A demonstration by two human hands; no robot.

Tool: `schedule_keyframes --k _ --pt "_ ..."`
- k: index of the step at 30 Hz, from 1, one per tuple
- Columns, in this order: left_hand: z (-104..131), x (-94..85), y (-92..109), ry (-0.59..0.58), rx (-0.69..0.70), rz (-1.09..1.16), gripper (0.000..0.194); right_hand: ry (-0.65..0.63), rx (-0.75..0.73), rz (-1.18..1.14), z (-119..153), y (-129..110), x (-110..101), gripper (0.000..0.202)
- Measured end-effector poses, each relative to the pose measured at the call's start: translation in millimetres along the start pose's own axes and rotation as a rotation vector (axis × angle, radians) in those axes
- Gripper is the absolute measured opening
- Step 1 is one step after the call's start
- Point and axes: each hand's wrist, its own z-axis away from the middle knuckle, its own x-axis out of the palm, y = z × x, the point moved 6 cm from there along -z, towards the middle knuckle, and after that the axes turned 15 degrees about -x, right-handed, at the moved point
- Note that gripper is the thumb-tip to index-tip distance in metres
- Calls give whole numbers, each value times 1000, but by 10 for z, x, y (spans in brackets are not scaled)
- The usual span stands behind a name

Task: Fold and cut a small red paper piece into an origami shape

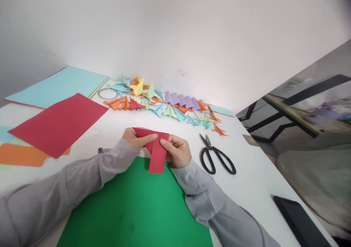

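Behind the white surface (252, 170) stands a pale wall (197, 31); at the far edge of a green sheet (131, 210), the left hand (135, 139) and right hand (179, 152) pinch folded red paper (157, 161), probably steadying its fold.

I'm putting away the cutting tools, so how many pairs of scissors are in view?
1: the black-handled scissors lie on the white table, to the right of the right hand. Others could be hidden.
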Motion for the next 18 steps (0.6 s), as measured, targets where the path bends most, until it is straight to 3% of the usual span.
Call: schedule_keyframes --k 10,18 --pt "-35 -7 -24 -26 68 -66 16 -3 -71 32 -3 -45 2 29" --pt "37 11 80 -33 166 -121 13 -47 -245 167 -35 -100 -39 25"
